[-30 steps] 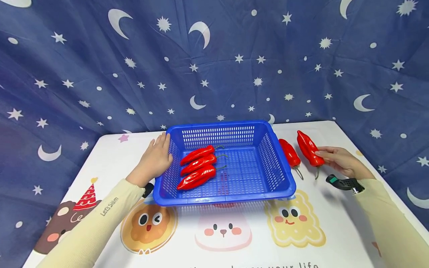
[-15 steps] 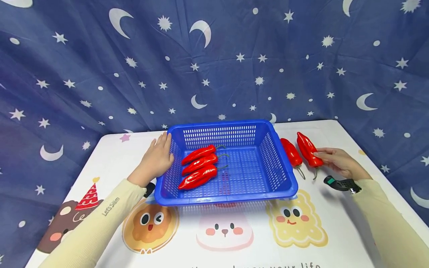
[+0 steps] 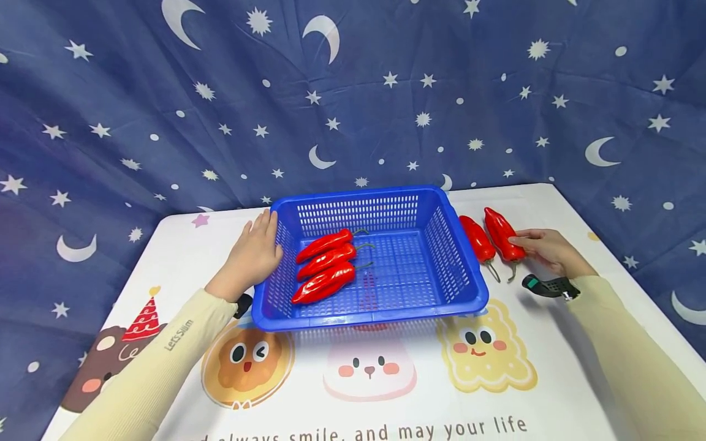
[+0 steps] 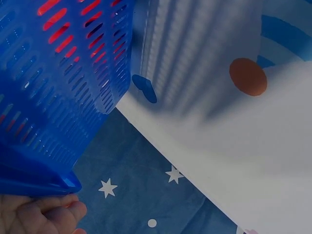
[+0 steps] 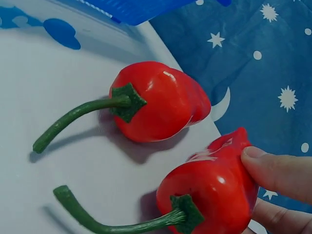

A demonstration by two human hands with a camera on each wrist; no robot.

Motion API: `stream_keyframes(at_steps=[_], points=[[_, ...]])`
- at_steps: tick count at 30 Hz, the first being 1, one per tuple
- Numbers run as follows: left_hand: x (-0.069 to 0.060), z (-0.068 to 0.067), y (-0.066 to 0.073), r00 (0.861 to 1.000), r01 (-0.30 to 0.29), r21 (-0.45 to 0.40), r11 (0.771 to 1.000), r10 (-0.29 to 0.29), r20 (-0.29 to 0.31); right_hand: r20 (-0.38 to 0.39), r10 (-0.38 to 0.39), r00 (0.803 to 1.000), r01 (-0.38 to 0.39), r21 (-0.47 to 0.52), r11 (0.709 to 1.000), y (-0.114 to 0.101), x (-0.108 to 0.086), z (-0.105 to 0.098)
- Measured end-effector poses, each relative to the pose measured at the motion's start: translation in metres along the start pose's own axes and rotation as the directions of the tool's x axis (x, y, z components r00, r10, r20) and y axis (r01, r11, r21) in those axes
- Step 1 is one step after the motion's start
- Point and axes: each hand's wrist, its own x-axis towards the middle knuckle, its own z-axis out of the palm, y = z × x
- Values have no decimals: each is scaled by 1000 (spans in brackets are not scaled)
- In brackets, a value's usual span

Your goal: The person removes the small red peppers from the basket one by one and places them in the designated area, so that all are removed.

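Note:
A blue plastic basket (image 3: 369,321) holds three red peppers in a slanted row at its left, the front one (image 3: 324,283) being the thickest. My left hand (image 3: 254,254) rests against the basket's left rim, its fingers extended; the left wrist view shows fingertips (image 4: 68,209) touching that rim. To the right of the basket my right hand (image 3: 551,251) pinches a red pepper (image 3: 501,233) between thumb and fingers. Close on its left lies another red pepper (image 3: 477,239) on the table. Both green stems point toward the near side.
A white cloth with cartoon prints covers the table (image 3: 380,376). Behind it hangs a dark blue curtain (image 3: 358,122) with moons and stars. The basket's right wall (image 3: 449,263) stands just left of the two outside peppers.
My right hand has shifted slightly left with its pepper, narrowing the gap to the neighbouring pepper. The left hand stays on the basket rim. The head view has tilted a little downward.

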Motion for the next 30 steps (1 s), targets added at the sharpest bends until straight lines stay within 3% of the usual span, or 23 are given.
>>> stream_keyframes(at_steps=[13,30], points=[[-1,-2,-1,1000,5,-4,1000,-5,10,-56,10,998,-16,-107,994,-7,4,0],[0,-1,0,1000,-9,7,1000,9,9,-1,-17,1000,16,-151,988,-10,8,-8]])
